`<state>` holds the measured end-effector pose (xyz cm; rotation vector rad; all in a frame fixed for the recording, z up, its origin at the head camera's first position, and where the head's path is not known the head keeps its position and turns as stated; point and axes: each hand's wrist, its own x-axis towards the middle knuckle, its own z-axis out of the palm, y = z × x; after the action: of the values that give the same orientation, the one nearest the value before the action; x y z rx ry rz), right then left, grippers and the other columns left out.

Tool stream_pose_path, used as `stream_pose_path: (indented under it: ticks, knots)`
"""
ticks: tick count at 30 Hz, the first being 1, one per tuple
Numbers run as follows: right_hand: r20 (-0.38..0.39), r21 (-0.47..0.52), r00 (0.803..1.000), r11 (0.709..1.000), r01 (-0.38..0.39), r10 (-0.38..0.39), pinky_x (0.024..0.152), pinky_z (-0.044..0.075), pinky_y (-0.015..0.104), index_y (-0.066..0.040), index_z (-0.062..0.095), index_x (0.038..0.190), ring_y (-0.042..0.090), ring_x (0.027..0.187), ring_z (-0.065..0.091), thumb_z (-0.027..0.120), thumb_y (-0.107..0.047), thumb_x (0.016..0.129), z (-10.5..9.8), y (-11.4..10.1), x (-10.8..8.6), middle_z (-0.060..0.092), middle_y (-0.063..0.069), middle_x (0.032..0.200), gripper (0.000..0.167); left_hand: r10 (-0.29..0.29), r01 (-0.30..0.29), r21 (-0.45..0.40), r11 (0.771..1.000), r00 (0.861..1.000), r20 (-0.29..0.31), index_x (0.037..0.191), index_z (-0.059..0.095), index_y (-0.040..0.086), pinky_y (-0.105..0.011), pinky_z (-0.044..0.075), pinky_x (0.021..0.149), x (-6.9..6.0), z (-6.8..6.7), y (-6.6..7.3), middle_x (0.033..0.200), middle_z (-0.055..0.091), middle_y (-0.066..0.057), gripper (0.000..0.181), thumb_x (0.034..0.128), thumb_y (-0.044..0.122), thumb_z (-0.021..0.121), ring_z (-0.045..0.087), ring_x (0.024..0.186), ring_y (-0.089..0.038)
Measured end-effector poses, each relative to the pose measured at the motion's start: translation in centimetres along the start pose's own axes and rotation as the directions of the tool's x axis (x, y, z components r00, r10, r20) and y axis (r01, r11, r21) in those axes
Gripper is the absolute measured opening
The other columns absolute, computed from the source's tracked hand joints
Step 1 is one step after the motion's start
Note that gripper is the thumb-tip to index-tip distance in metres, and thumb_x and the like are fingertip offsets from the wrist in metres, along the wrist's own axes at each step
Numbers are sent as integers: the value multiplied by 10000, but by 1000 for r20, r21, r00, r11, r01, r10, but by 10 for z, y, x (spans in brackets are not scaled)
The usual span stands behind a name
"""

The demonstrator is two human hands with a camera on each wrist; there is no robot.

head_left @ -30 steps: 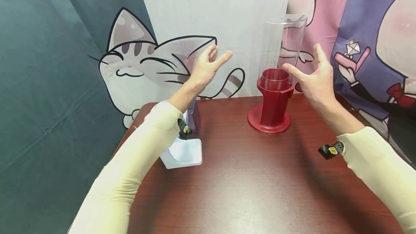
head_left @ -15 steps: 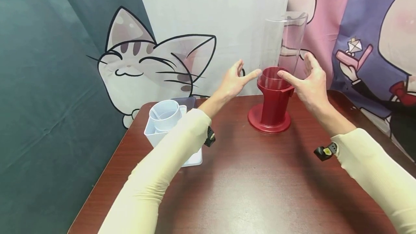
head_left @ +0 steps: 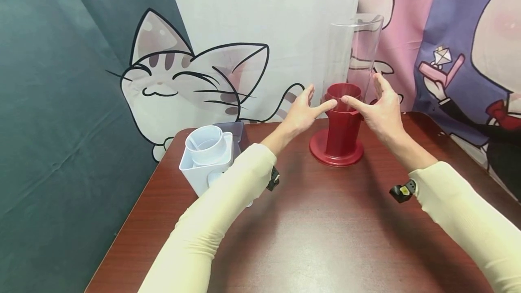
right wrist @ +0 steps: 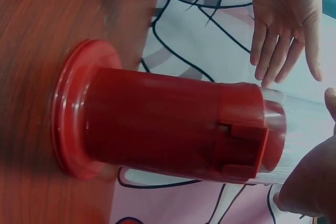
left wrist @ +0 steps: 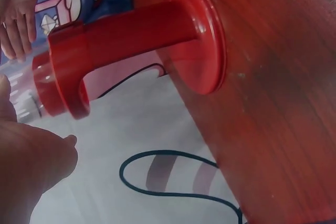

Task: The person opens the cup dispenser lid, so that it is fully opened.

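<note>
1. Left hand [head_left: 302, 114] and right hand [head_left: 383, 110] have moved inward, flanking the clear tube [head_left: 353, 58], seemingly within grasp.
2. Neither grips; fingers extended, contact unclear.
3. Tube stands on red stand [head_left: 343, 137], near the table [head_left: 325, 225]'s far edge.

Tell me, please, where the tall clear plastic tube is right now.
In the head view, the tall clear plastic tube stands upright right of centre, atop the red round-based stand, between the person's bare left hand and bare right hand.
</note>
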<state>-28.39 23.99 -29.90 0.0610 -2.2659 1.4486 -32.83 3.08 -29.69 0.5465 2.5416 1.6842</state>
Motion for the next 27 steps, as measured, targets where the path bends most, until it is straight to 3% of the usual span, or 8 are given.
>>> stream_pose_path:
  ticks: [5,11,17,20,27]
  knots:
    - [12,-50,1000,999,-13,14,1287,201,459,-43,198,1691,265,1610,193,833,-477,909,1,9,-1,220,142,1739,1097,-10,10,20,1000,1000,9,1696,246,118,-371,343,1240,-2,9,-7,1720,334,-41,993,953,491,787,327,1568,-164]
    - [56,-39,998,999,-10,12,1243,275,552,-15,252,1671,360,1584,260,835,-437,919,2,21,-5,273,200,1714,1041,2,-2,64,998,1000,9,1690,269,117,-374,356,1234,-3,17,-13,1707,360,-47,955,968,492,769,360,1554,-179]
    - [74,35,996,999,40,-43,1228,353,471,-20,468,1550,321,1488,443,853,-315,925,9,30,-7,498,189,1588,791,23,-24,94,995,1000,18,1683,294,111,-381,380,1220,-3,22,-18,1694,386,-52,887,996,432,754,393,1539,-206]
    - [92,48,995,998,32,-37,1218,368,468,-24,456,1566,322,1472,461,847,-276,935,10,35,-8,488,183,1599,784,32,-35,88,995,999,27,1680,303,112,-361,390,1211,-3,23,-20,1692,389,-48,867,999,392,760,401,1535,-203]
    - [113,10,993,1000,25,-25,1133,469,494,-24,428,1582,351,1273,582,840,-268,943,15,38,-13,555,221,1504,798,37,-39,67,997,999,39,1683,282,93,-308,394,1195,-2,25,-24,1698,374,-55,864,999,283,774,399,1533,-174]
